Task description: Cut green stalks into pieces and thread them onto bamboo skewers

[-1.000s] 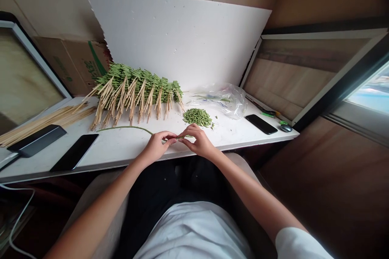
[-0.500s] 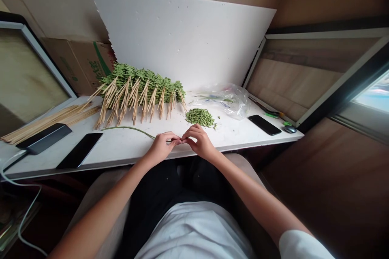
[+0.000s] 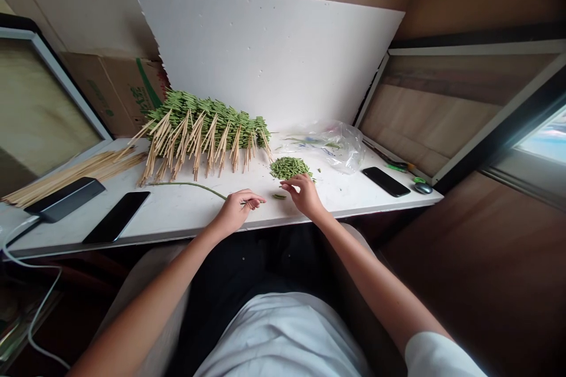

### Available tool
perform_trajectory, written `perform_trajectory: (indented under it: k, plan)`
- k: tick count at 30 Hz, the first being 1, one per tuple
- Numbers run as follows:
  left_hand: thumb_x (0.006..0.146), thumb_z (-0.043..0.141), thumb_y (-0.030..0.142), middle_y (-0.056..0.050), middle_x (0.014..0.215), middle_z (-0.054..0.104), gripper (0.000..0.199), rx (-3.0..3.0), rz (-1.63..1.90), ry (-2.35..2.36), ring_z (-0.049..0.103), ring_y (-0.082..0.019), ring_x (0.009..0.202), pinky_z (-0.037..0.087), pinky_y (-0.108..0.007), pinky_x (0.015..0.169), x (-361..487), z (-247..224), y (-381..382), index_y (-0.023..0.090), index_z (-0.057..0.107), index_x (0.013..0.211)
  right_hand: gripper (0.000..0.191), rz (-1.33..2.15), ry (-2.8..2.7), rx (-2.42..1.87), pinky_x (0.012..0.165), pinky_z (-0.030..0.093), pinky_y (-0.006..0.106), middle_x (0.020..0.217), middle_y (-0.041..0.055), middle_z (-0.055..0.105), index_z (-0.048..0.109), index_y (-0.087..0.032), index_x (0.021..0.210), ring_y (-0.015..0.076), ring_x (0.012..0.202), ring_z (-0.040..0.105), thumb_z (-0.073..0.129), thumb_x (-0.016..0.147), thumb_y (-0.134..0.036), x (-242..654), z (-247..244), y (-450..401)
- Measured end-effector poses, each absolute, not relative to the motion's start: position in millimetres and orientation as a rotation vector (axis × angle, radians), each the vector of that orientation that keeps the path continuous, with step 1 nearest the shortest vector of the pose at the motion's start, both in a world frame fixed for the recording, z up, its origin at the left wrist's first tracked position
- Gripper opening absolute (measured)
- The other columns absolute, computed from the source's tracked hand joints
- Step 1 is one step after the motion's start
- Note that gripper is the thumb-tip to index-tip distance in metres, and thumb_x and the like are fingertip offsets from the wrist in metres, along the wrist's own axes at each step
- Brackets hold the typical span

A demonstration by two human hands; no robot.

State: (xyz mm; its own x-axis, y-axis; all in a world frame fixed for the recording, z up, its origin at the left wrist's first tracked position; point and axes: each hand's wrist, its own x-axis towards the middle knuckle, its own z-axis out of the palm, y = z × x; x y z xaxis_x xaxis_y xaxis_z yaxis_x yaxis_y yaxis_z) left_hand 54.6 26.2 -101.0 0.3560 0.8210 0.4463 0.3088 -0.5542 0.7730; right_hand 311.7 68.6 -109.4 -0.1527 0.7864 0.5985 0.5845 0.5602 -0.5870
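Near the table's front edge my left hand point(image 3: 241, 207) is closed on a long green bean point(image 3: 190, 184), which trails out to the left over the table. To its right is my right hand point(image 3: 305, 195), its thumb and fingers slightly apart with nothing seen between them. A short cut bean piece point(image 3: 279, 196) is just below its fingertips; I cannot tell whether it is falling or lying on the table. Directly behind that hand is a pile of short bean pieces point(image 3: 289, 167). Farther left, many wooden skewers point(image 3: 194, 141) threaded with green bean pieces point(image 3: 207, 112) lie stacked.
Loose skewers point(image 3: 84, 174), a black power bank point(image 3: 66, 199) with a white cable and a phone point(image 3: 115, 217) lie at the left. To the right are a clear plastic bag point(image 3: 345, 147), another phone point(image 3: 385, 181) and a mouse point(image 3: 423, 188). A white board point(image 3: 274, 53) stands behind.
My hands were together at the fingertips and are now apart. The right one has moved right and slightly up, opening, and a short bean piece now shows between them.
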Motion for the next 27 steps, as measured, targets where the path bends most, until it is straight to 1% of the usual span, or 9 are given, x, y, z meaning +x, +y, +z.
perform_trajectory:
  k: [3, 7, 10, 13, 16, 17, 19, 22, 27]
  plan:
    - [0.103, 0.059, 0.031, -0.010, 0.088, 0.077, 0.029, 2.037, 1.144, 0.983, 0.071, -0.020, 0.080, 0.056, -0.031, 0.078, 56.0, -101.9, 25.9, 0.017, 0.084, 0.103, 0.013, 0.249, -1.834, -1.271, 0.092, 0.049, 0.042, 0.094, 0.0077, 0.082, 0.086, -0.023, 0.094, 0.0267, 0.091, 0.068, 0.074, 0.097, -0.021, 317.0, -118.5, 76.8]
    - [0.101, 0.065, 0.035, -0.009, 0.091, 0.078, 0.026, 2.025, 1.142, 1.017, 0.073, -0.021, 0.084, 0.057, -0.032, 0.081, 57.6, -103.7, 24.9, 0.018, 0.085, 0.102, 0.007, 0.232, -1.905, -1.342, 0.092, 0.049, 0.042, 0.093, 0.0086, 0.082, 0.086, -0.024, 0.090, 0.0315, 0.103, 0.064, 0.080, 0.092, -0.021, 312.2, -126.4, 75.1]
    - [0.098, 0.069, 0.037, -0.009, 0.091, 0.080, 0.024, 1.978, 1.151, 1.054, 0.075, -0.022, 0.086, 0.058, -0.034, 0.084, 58.0, -103.9, 24.4, 0.018, 0.084, 0.101, 0.011, 0.197, -1.983, -1.358, 0.095, 0.047, 0.044, 0.091, 0.0102, 0.080, 0.086, -0.023, 0.086, 0.0319, 0.103, 0.061, 0.078, 0.093, -0.018, 310.3, -126.3, 73.0]
    - [0.094, 0.073, 0.038, -0.009, 0.087, 0.080, 0.025, 1.891, 1.165, 1.061, 0.077, -0.023, 0.084, 0.060, -0.036, 0.084, 58.5, -102.9, 23.5, 0.018, 0.082, 0.105, 0.019, 0.208, -1.995, -1.291, 0.096, 0.046, 0.044, 0.091, 0.0098, 0.080, 0.085, -0.021, 0.090, 0.0289, 0.098, 0.062, 0.069, 0.099, -0.016, 311.2, -118.3, 70.3]
    - [0.091, 0.077, 0.038, -0.007, 0.082, 0.080, 0.032, 1.805, 1.197, 1.019, 0.077, -0.023, 0.080, 0.062, -0.036, 0.082, 58.9, -101.3, 21.8, 0.016, 0.079, 0.114, 0.019, 0.317, -2.026, -1.108, 0.096, 0.046, 0.043, 0.097, 0.0089, 0.080, 0.083, -0.021, 0.101, 0.0270, 0.098, 0.064, 0.065, 0.105, -0.026, 309.1, -102.9, 61.7]
    - [0.090, 0.078, 0.038, -0.007, 0.083, 0.080, 0.035, 1.780, 1.206, 1.006, 0.078, -0.023, 0.079, 0.063, -0.036, 0.081, 59.1, -100.8, 21.1, 0.016, 0.077, 0.118, 0.017, 0.379, -2.069, -1.013, 0.096, 0.047, 0.042, 0.101, 0.0087, 0.081, 0.082, -0.022, 0.106, 0.0271, 0.101, 0.065, 0.068, 0.104, -0.032, 306.9, -97.2, 57.1]
    - [0.088, 0.080, 0.039, -0.007, 0.085, 0.081, 0.043, 1.745, 1.217, 0.991, 0.079, -0.023, 0.081, 0.063, -0.036, 0.082, 59.3, -100.6, 19.9, 0.016, 0.074, 0.124, 0.026, 0.480, -2.180, -0.806, 0.096, 0.049, 0.041, 0.105, 0.0085, 0.081, 0.080, -0.023, 0.116, 0.0273, 0.105, 0.066, 0.077, 0.098, -0.041, 300.3, -87.1, 46.6]
    - [0.086, 0.083, 0.039, -0.007, 0.085, 0.081, 0.048, 1.731, 1.214, 0.993, 0.080, -0.024, 0.084, 0.064, -0.038, 0.087, 59.1, -102.6, 19.5, 0.017, 0.073, 0.127, 0.030, 0.448, -2.264, -0.628, 0.096, 0.050, 0.042, 0.102, 0.0089, 0.079, 0.078, -0.023, 0.123, 0.0252, 0.098, 0.065, 0.077, 0.097, -0.040, 288.1, -79.3, 32.8]
    - [0.086, 0.086, 0.040, -0.008, 0.092, 0.083, 0.045, 1.835, 1.202, 1.031, 0.080, -0.026, 0.091, 0.063, -0.041, 0.093, 54.3, -105.5, 23.7, 0.019, 0.076, 0.124, 0.020, 0.290, -2.136, -0.631, 0.086, 0.052, 0.041, 0.092, 0.0093, 0.076, 0.081, -0.025, 0.113, 0.0252, 0.093, 0.060, 0.065, 0.106, -0.034, 281.8, -82.1, 29.5]
